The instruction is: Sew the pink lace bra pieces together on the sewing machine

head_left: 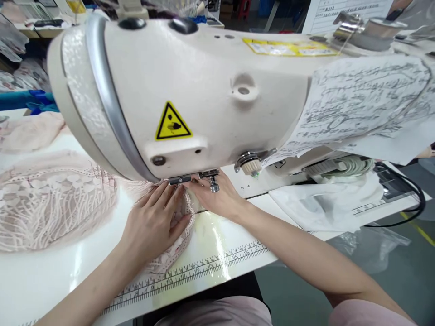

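A cream sewing machine [204, 90] fills the upper middle of the head view. Under its head lies a piece of pink lace [180, 246] on the white table [50, 271]. My left hand [152, 222] lies flat on the lace, fingers together and pointing toward the needle area. My right hand [217, 197] rests just right of it, fingertips pinching or pressing the lace edge under the presser foot [214, 183]. The needle itself is hidden by the machine head.
A pile of pink lace pieces [50, 203] lies at the left. A printed ruler strip [190, 271] runs along the table's front edge. A sheet with scribbles [360, 104] hangs on the machine's right. Clear plastic bags [322, 203] and a black cable [414, 194] lie at right.
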Demonstrator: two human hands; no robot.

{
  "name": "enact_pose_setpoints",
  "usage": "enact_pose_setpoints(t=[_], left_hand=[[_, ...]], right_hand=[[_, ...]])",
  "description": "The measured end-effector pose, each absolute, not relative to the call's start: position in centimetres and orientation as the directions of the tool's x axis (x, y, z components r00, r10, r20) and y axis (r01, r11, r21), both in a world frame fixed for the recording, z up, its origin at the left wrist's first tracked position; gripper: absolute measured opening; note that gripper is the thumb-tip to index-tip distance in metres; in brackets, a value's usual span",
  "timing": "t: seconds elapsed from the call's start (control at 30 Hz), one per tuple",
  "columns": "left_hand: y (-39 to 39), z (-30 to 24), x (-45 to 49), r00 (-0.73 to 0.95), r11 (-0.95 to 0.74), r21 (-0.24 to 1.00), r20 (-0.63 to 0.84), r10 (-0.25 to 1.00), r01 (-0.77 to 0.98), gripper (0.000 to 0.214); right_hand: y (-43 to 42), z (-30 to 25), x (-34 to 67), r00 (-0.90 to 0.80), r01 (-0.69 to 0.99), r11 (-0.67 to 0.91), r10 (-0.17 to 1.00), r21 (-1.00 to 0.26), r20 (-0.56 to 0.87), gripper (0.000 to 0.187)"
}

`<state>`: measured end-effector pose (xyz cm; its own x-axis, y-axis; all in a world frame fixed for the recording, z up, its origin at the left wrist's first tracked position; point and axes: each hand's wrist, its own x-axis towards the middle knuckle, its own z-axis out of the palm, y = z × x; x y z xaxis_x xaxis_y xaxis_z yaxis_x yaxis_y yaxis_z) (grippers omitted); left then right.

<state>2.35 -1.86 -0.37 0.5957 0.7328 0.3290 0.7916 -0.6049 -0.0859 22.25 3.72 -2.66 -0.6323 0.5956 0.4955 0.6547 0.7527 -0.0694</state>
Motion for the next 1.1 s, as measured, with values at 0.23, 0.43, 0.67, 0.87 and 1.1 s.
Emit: enact_pose_setpoints(t=[0.23,0.43,0.67,0.87,1.1], left_hand=[[-2.1,-0.5,2.3,0.583,-0.585,-0.093,0.3,0.755,0.806,0.061],[-2.0,-0.4,2.3,0.578,-0.579,-0.097,0.299,0.759,0.81,0.06],[-1.9,-0.3,2.4,0.583,-0.582,-0.104,0.304,0.754,0.807,0.06],[-1.7,-0.4,2.1,0.582,-0.592,-0.074,0.316,0.749,0.802,0.061],[-4.5,4.6,1.6,0.736,-0.787,0.026,0.337,0.587,0.616,0.02]], right_hand=[[3.5,-2.0,22.2,-0.628,0.668,0.736,0.638,-0.113,0.446,0.042],[3.5,-2.0,22.2,-0.627,0.66,0.739,0.642,-0.136,0.441,0.046],[3.6,-2.4,22.2,-0.625,0.668,0.743,0.589,-0.04,0.512,0.036],[3.7,-2.7,22.3,-0.604,0.66,0.751,0.515,0.02,0.608,0.029],[2.9,-1.0,23.1,-0.686,0.493,0.867,0.436,-0.067,0.582,0.033]])
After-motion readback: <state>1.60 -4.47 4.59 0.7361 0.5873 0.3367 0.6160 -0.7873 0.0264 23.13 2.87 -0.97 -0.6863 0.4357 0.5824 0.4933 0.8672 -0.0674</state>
